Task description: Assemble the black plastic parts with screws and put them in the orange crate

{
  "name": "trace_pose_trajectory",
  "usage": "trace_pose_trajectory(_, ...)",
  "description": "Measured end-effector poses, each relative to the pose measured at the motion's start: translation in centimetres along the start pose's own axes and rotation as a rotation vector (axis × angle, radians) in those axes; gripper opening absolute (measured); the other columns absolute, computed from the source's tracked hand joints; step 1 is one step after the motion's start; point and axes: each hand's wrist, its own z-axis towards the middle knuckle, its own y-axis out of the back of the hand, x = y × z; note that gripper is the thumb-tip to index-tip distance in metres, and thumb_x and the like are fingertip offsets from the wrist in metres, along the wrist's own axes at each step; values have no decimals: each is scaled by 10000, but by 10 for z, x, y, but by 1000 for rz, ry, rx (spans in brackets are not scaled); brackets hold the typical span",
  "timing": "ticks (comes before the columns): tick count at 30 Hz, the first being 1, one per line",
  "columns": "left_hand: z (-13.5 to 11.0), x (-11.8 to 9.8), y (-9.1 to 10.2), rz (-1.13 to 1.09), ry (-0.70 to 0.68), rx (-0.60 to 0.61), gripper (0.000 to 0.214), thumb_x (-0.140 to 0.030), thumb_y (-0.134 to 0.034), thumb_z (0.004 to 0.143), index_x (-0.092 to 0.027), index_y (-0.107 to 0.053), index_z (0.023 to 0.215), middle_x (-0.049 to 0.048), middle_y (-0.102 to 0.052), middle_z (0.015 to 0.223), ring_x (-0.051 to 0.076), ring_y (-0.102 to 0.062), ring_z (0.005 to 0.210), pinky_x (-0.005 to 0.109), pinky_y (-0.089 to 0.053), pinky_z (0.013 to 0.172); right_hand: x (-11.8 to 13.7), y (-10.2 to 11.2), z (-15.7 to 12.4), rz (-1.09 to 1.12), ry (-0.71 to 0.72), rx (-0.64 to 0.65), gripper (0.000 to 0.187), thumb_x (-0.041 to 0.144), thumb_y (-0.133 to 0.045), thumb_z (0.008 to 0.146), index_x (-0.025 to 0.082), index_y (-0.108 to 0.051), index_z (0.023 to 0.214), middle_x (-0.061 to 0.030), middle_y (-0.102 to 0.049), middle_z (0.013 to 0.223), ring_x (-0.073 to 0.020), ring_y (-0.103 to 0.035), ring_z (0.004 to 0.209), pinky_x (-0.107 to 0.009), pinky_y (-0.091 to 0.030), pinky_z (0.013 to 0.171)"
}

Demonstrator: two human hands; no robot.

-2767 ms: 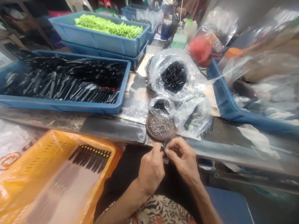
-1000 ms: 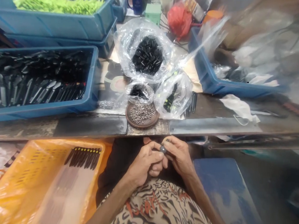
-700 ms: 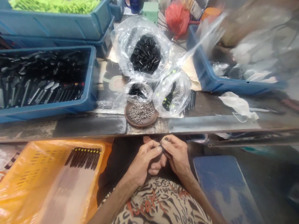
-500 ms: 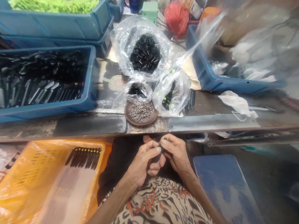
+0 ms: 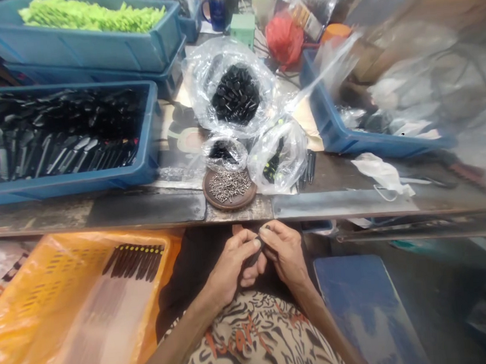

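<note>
Above my lap, just below the bench edge, my left hand [image 5: 241,256] is closed around a small black piece [image 5: 253,256], mostly hidden by the fingers. My right hand [image 5: 283,248] meets it, thumb and index finger pinched at the piece's upper end. What exactly the piece is cannot be made out. Straight ahead on the bench sits a round brown dish [image 5: 213,200] of small metal screws or pins [image 5: 230,185]. Behind it stand a small plastic bag [image 5: 225,153] of black bits, a bag [image 5: 276,158] with black and yellow-green parts, and a larger bag [image 5: 235,94] of black parts.
A blue crate [image 5: 146,155] of long black pieces stands left, another with lime-green pieces [image 5: 93,15] behind. An orange basket [image 5: 36,304] at my left holds a row of dark pieces [image 5: 136,261]. Right are a blue bin [image 5: 347,137], a white mask [image 5: 380,171] and a blue stool [image 5: 366,306].
The view has shifted slightly, so the bench sits a little lower in the picture. Both hands stay together around the black piece, with hardly any change in the fingers.
</note>
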Motion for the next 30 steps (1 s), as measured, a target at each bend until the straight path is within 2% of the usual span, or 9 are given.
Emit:
trace_pose_trajectory(3, 0, 1, -2, 92, -97, -21, 190, -352, -495, 836, -171, -440, 823, -33, -528, 594, 23, -302, 378, 150, -231, 356, 0, -1, 1, 0, 6, -10, 252, 363, -634, 799, 156, -530, 701, 77, -400, 433, -46, -315, 337, -180, -179, 348)
trace_pose_trajectory(9, 0, 6, -2, 420, -255, -108, 145, -305, -479, 852, -171, -475, 909, -37, -525, 656, 55, -399, 459, 185, -325, 438, 0, -1, 3, 53, 13, -67, 281, 358, -667, 775, 151, -510, 668, 72, -397, 513, -32, -287, 389, -162, -226, 360)
trace_pose_trajectory(12, -1, 8, -2, 588, -371, -203, 162, -247, -485, 851, -182, -496, 999, 4, -587, 783, 113, -554, 670, 225, -433, 623, 0, -3, 4, 69, 25, -99, 300, 358, -675, 767, 150, -491, 653, 72, -373, 538, -26, -255, 409, -156, -207, 362)
trace_pose_trajectory(14, -2, 9, -2, 668, -450, -247, 173, -226, -484, 852, -186, -510, 1019, 37, -611, 901, 151, -584, 825, 258, -444, 751, 1, -5, 4, 68, 35, -119, 316, 362, -678, 761, 152, -475, 640, 71, -361, 542, -27, -235, 419, -157, -181, 361)
trace_pose_trajectory(16, -3, 9, -3, 712, -513, -259, 157, -216, -483, 853, -188, -530, 1000, 50, -616, 946, 165, -585, 873, 267, -438, 795, 2, -7, 4, 64, 40, -136, 337, 369, -680, 755, 160, -450, 625, 74, -342, 534, -32, -224, 423, -162, -171, 360)
trace_pose_trajectory(19, -2, 9, -3, 733, -561, -261, 145, -208, -483, 849, -191, -557, 973, 46, -621, 922, 166, -587, 840, 260, -436, 784, 2, -9, 5, 54, 47, -157, 360, 377, -682, 751, 169, -420, 617, 78, -327, 528, -37, -217, 427, -168, -166, 363)
trace_pose_trajectory(24, -1, 11, 0, 706, -550, -279, 114, -212, -493, 843, -187, -568, 925, 38, -621, 883, 158, -583, 800, 248, -442, 746, 0, -11, 6, 33, 52, -141, 357, 383, -668, 769, 172, -419, 624, 80, -322, 527, -38, -213, 427, -173, -170, 369)
trace_pose_trajectory(28, -2, 7, 0, 566, -491, -291, 90, -231, -507, 839, -179, -552, 897, 12, -611, 821, 129, -575, 738, 226, -445, 684, -1, -12, 6, 34, 92, -84, 303, 388, -592, 831, 173, -459, 664, 71, -330, 544, -50, -258, 437, -175, -223, 382)
trace_pose_trajectory(30, -3, 3, -1, 444, -430, -288, 99, -250, -523, 832, -174, -533, 894, -7, -593, 753, 98, -538, 635, 202, -424, 587, -1, -13, 4, 2, 126, -73, 261, 372, -562, 851, 172, -485, 703, 63, -366, 556, -57, -298, 445, -184, -257, 398)
